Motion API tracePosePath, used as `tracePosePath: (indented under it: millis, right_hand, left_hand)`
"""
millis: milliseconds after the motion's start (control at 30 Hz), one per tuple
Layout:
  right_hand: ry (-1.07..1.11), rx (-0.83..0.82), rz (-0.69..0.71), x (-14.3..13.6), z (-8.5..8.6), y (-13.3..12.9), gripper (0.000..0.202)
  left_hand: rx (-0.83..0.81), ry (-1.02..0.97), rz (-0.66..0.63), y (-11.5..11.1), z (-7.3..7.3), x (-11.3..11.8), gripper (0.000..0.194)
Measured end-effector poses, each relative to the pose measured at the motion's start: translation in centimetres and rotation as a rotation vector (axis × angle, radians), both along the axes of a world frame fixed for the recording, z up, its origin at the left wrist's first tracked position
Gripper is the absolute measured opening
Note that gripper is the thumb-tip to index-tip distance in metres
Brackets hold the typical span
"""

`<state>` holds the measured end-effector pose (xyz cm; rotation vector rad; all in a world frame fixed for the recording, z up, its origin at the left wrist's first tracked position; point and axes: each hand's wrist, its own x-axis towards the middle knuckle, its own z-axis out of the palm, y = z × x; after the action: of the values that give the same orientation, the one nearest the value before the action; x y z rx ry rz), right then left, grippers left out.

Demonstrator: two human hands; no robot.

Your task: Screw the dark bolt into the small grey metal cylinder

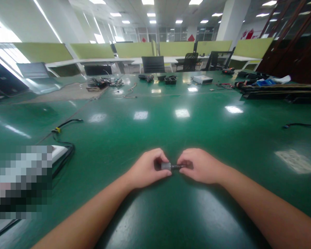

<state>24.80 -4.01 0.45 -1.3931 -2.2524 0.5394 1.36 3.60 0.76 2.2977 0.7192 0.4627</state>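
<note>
Between my hands, low over the green table [160, 128], lies a small grey cylinder [166, 166] with a thinner dark shaft [175, 167] running out of its right side. Its exact kind I cannot make out. My left hand [150, 167] pinches the grey cylinder between thumb and fingers, hiding its left end. On the other side, my right hand [198, 166] is closed round the end of the dark shaft, thumb below and fingers above. The shaft's far tip is partly covered by those fingers.
At the left stand a blurred-out object [23, 173] and a black cable [64, 155]. Another cable [300, 125] lies at the right. Toward the back are loose electronic parts [106, 82], a white box [202, 79] and a pile of dark bars [280, 92]. Chairs stand beyond.
</note>
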Motion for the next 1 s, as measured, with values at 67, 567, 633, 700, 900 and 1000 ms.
tracePosePath:
  millis: [67,567,633,700,900,1000]
  right_hand:
    - [0.001,-0.001,-0.001,0.1,0.0,0.0,0.006]
    - [-0.003,-0.02,-0.011,0.5,0.2,0.0,0.007]
    - [-0.004,-0.024,-0.011,0.6,0.3,0.0,0.007]
    - [-0.002,-0.029,-0.013,0.6,0.4,-0.1,0.007]
    - [0.011,-0.052,-0.026,1.0,0.6,-0.1,0.007]
    - [0.016,-0.079,-0.034,1.1,0.7,-0.2,0.008]
  left_hand:
    - [-0.003,-0.002,-0.002,0.0,0.0,0.0,0.021]
    - [-0.015,-0.014,0.005,-0.1,0.0,0.0,0.023]
    - [-0.013,-0.014,0.005,0.0,-0.1,0.0,0.023]
    - [-0.012,-0.012,0.004,0.0,-0.1,0.0,0.023]
    - [-0.005,-0.009,0.001,0.0,-0.1,-0.1,0.023]
    - [-0.012,-0.01,0.002,-0.1,-0.1,0.0,0.022]
